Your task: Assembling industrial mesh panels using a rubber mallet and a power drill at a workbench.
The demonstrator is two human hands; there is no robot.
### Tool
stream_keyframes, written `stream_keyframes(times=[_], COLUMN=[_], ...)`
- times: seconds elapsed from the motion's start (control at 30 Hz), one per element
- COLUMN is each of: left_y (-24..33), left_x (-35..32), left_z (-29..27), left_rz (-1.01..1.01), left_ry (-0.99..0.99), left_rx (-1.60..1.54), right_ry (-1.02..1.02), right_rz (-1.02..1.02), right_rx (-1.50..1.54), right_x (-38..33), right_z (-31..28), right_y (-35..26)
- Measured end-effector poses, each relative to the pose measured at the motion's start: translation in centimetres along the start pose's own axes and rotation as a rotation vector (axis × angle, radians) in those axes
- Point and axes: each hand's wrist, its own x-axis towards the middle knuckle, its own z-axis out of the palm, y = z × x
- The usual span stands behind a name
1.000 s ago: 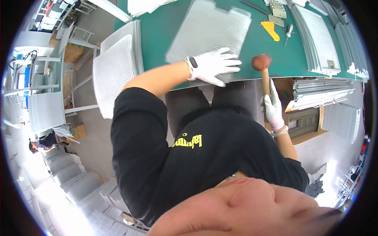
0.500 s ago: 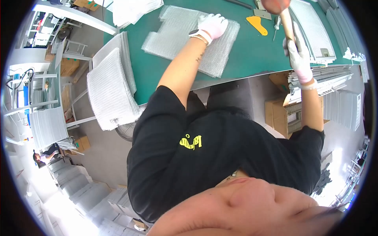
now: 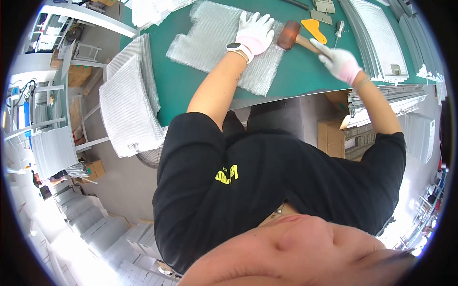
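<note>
My gloved left hand (image 3: 255, 33) lies with its fingers spread on a pile of silvery mesh sheets (image 3: 210, 47) on the green table. In my gloved right hand (image 3: 339, 62) is the wooden handle of a mallet (image 3: 289, 35), gripped near its end. The mallet's reddish-brown head is at the right edge of the mesh, close to my left fingertips; whether it touches the mesh I cannot tell. Beyond the handle lie a yellow scraper (image 3: 314, 30) and a screwdriver (image 3: 339, 28).
More mesh sheets (image 3: 129, 107) hang over the table's left end. Framed mesh panels (image 3: 374, 38) are stacked at the right, near grey metal plates (image 3: 322, 12). Under the table's right part stand a cardboard box (image 3: 331, 138) and bundled metal strips (image 3: 381, 102). The green tabletop (image 3: 167, 88) ends just before my body.
My right hand has swung the mallet down and to the left, from raised at the right to beside the mesh. My left hand stays on the mesh, its fingers now spread wider.
</note>
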Motion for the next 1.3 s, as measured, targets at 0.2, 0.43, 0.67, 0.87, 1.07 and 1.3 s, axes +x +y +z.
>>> stream_keyframes(times=[0.2,0.43,0.67,0.87,1.07,1.3], left_y=[0.1,0.0,1.7,1.7,1.9,1.2], left_x=[0.3,-0.7,-6.1,-4.2,-3.8,-3.8], left_z=[-0.1,-2.5,-3.3,-2.5,-2.1,-1.3], left_rz=[0.015,0.082,0.04,-0.031,-0.045,-0.021], left_ry=[0.059,-0.021,-0.064,-0.012,0.045,0.012], left_rx=[-0.052,-0.305,-0.167,-0.152,-0.212,-0.165], right_ry=[0.336,-0.063,0.444,0.194,0.286,-0.113], right_rz=[0.135,0.001,0.152,-0.189,0.137,-0.067], right_rx=[0.495,0.169,0.766,0.094,0.649,0.106], right_x=[-0.1,-0.4,-3.5,-3.2,-3.2,-2.7], right_z=[-0.2,-4.1,-6.6,0.3,-0.6,-2.4], right_y=[-0.5,-0.1,-1.8,-5.0,-6.2,-7.5])
